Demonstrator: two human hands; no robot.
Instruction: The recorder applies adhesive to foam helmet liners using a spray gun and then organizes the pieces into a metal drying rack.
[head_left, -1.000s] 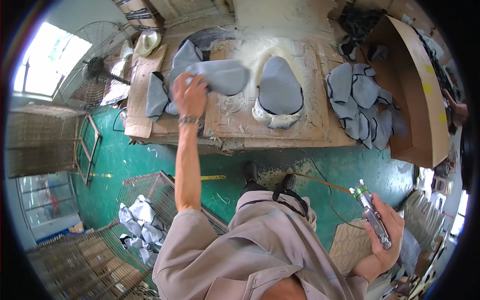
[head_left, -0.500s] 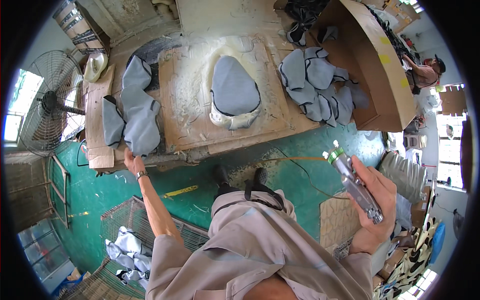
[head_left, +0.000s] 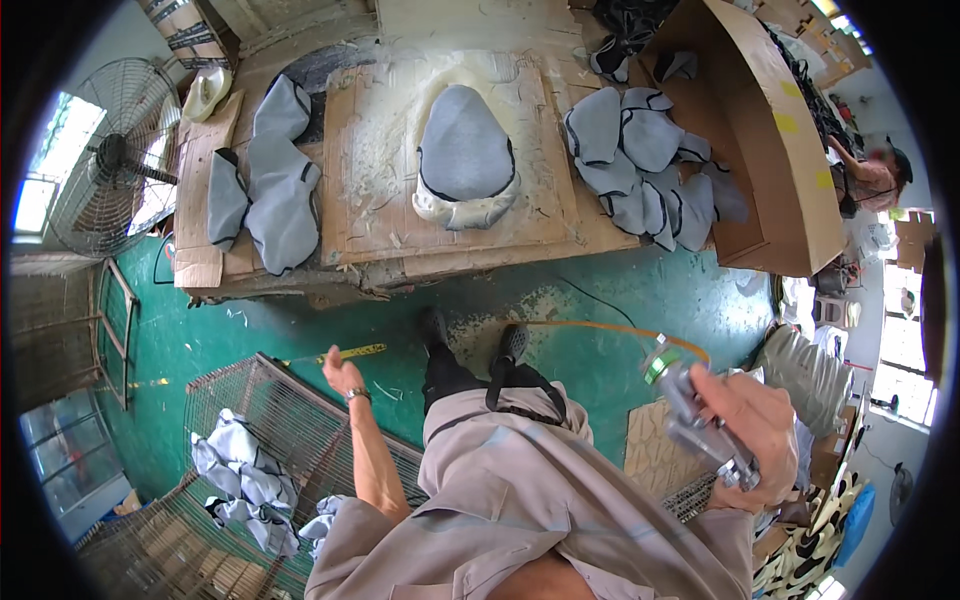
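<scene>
two hands apart: my right hand point(head_left: 760, 425) grips the spray gun point(head_left: 695, 415) nozzle up, clear of the bench; my left hand point(head_left: 340, 372) hangs empty, loosely open, over the wire basket point(head_left: 300, 420).

spray gun point(head_left: 700, 418) | grey metal, green cap on top | tilted, nozzle up-left | gripped low on the right

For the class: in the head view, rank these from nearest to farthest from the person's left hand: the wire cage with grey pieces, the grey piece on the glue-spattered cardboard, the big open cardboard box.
From the left hand:
1. Wire cage, just below and beside the hand, on the floor.
2. Grey piece on the cardboard, up on the worktable, middle.
3. Cardboard box, far right end of the table.
</scene>
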